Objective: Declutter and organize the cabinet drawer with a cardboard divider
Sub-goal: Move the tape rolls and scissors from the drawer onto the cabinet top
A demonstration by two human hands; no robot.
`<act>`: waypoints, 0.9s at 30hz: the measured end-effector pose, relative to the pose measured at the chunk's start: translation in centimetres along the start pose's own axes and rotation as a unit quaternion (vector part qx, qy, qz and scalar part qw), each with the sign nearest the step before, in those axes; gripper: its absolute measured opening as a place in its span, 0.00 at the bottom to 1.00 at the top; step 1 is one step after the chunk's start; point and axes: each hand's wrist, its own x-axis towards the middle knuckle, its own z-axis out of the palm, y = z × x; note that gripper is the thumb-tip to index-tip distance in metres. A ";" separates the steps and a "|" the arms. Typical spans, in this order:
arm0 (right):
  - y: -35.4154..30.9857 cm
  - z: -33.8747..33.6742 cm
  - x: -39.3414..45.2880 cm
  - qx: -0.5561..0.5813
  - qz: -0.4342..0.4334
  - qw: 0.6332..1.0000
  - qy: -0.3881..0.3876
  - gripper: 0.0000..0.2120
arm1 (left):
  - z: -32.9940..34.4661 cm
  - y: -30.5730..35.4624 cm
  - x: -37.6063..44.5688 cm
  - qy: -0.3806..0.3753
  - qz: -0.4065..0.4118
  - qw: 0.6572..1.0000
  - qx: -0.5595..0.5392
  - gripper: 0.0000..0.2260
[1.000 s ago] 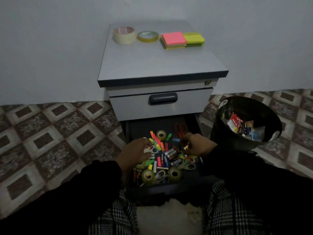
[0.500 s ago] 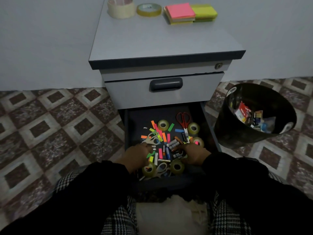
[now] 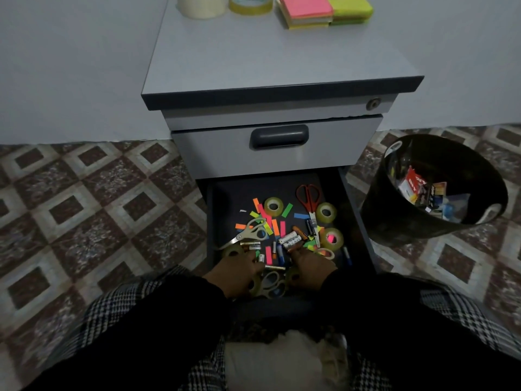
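While both hands work the near end of the open cabinet drawer [image 3: 358, 210], loose batteries [image 3: 290, 239] lie just beyond the fingers, long axes mixed. Left hand [image 3: 239, 273] and right hand [image 3: 311, 263]: grip cannot be told. Glossy tape rolls [image 3: 273, 206], steel scissors [image 3: 310, 204], paper flags [image 3: 275, 227]. No cardboard divider visible.
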 end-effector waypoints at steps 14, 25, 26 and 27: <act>0.3 -0.6 -0.8 0.022 -0.002 1.000 -0.004 0.30 | -0.5 0.0 -0.5 -0.018 -0.019 0.998 -0.050 0.20; -0.6 -8.1 -3.5 -0.030 -0.043 0.995 0.084 0.35 | -5.5 -1.5 -2.1 0.126 -0.028 0.979 -0.157 0.30; -0.7 -9.0 -3.8 -0.034 -0.047 0.994 0.094 0.34 | -6.3 -1.7 -2.4 0.138 -0.027 0.977 -0.163 0.30; -0.9 -10.0 -4.1 -0.036 -0.051 0.993 0.103 0.34 | -7.1 -1.9 -2.8 0.149 -0.026 0.974 -0.167 0.30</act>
